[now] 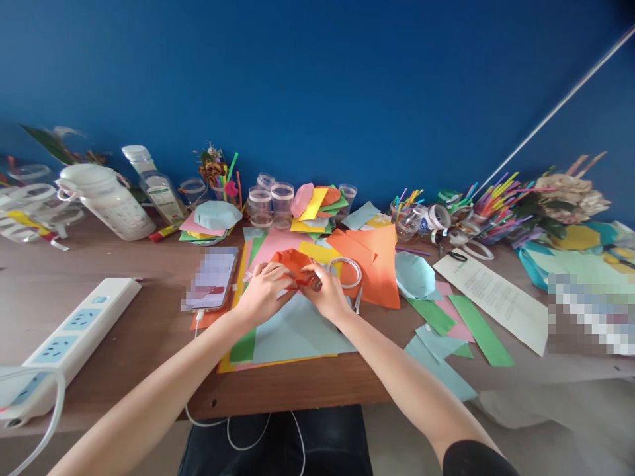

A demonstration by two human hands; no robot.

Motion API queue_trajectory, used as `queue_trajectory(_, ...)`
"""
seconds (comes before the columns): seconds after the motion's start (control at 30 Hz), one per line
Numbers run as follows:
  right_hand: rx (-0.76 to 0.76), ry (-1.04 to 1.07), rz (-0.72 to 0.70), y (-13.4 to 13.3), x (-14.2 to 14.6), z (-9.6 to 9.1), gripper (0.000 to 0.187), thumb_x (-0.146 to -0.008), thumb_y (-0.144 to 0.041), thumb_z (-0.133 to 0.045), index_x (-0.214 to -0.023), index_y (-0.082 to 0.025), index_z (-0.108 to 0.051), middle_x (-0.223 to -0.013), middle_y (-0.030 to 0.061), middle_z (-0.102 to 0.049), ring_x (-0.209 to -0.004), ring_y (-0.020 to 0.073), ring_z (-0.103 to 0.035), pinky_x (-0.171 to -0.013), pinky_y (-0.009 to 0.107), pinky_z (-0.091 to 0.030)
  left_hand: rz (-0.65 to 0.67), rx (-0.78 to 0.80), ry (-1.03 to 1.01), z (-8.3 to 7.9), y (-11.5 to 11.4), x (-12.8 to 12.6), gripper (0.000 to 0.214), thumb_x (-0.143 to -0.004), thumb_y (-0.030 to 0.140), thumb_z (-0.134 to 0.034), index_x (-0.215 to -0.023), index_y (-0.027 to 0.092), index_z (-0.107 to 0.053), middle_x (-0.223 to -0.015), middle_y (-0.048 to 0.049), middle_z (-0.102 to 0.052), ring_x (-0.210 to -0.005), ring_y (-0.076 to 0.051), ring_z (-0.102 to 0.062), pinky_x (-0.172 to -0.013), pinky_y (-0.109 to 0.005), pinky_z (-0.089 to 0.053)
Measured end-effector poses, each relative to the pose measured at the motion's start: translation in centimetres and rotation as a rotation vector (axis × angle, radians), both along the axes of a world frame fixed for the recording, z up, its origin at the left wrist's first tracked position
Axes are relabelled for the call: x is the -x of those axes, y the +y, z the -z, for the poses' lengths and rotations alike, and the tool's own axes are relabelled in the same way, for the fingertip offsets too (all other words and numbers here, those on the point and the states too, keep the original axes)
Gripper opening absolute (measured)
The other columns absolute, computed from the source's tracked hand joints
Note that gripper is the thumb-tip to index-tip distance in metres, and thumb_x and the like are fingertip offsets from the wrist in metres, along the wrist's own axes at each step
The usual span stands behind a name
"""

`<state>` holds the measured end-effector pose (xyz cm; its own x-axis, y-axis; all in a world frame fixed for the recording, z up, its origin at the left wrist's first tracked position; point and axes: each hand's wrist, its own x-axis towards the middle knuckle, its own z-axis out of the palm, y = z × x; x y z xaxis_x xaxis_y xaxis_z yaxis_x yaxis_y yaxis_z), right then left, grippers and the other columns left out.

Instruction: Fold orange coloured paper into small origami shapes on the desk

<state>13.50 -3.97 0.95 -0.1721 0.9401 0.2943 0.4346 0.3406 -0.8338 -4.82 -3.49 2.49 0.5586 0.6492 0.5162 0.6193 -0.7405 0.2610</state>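
The folded paper [292,264] is bright orange, the wall [317,79] deep blue, the power strip [74,330] white with pale blue panels.

Not much to report on the outfit, tbh. Both hands, the left hand [265,294] and the right hand [325,291], are bare, and I can't spot a watch-type thing or any jewellery on them at this res. Same deal with the left forearm [163,377] and the right forearm [397,377], just plain skin with no markings I can make out. The only top you get to see is a black sleeve [471,461] at the bottom right corner, on the right arm, matte with no logo or print showing. Down the bottom middle there are dark trousers [275,444], black or close to it, maybe denim, hard to tell.
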Motion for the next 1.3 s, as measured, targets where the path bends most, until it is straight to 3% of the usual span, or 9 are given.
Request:
queue_trajectory(0.17,-0.002,0.001,-0.070,0.0,-0.2,-0.1,0.028,-0.074,-0.019,-0.062,-0.101,-0.022,-0.059,-0.082,0.0015,-0.065,-0.060,0.0121,-0.055,-0.062,0.025,-0.047,-0.053,0.104,-0.058,0.5,0.6,0.3,0.016,-0.084,0.037,-0.063,-0.079,0.022,-0.066,-0.093,-0.0018,-0.068,-0.091,-0.020,-0.057,-0.087,-0.040,-0.035)
queue_trajectory(0.37,0.010,-0.017,-0.101,-0.2,-0.2,-0.3,0.025,-0.076,-0.020,-0.063,-0.101,-0.021,-0.059,-0.082,0.0029,-0.066,-0.063,0.0134,-0.059,-0.062,0.026,-0.048,-0.076,0.162,-0.068,0.5,0.6,0.3,0.016,-0.082,0.037,-0.065,-0.092,0.025,-0.067,-0.096,-0.0009,-0.069,-0.094,-0.021,-0.058,-0.089,-0.042,-0.034)
queue_trajectory(0.8,-0.011,-0.070,-0.185,0.2,-1.2,-0.5,0.027,-0.077,-0.019,-0.064,-0.104,-0.021,-0.059,-0.086,0.0018,-0.066,-0.067,0.0114,-0.059,-0.067,0.025,-0.049,-0.024,0.170,-0.012,0.1,0.4,0.5,0.009,-0.084,0.031,-0.061,-0.084,0.025,-0.068,-0.096,0.0000,-0.070,-0.096,-0.021,-0.056,-0.092,-0.044,-0.030)
queue_trajectory(1.3,0.020,-0.075,-0.100,-0.2,-0.5,-0.5,0.023,-0.079,-0.021,-0.061,-0.103,-0.023,-0.060,-0.085,0.0016,-0.068,-0.069,0.0140,-0.063,-0.066,0.025,-0.048,0.009,0.052,0.047,0.5,0.1,0.2,0.016,-0.086,0.034,-0.060,-0.079,0.023,-0.069,-0.090,-0.0012,-0.071,-0.093,-0.021,-0.057,-0.086,-0.043,-0.029)
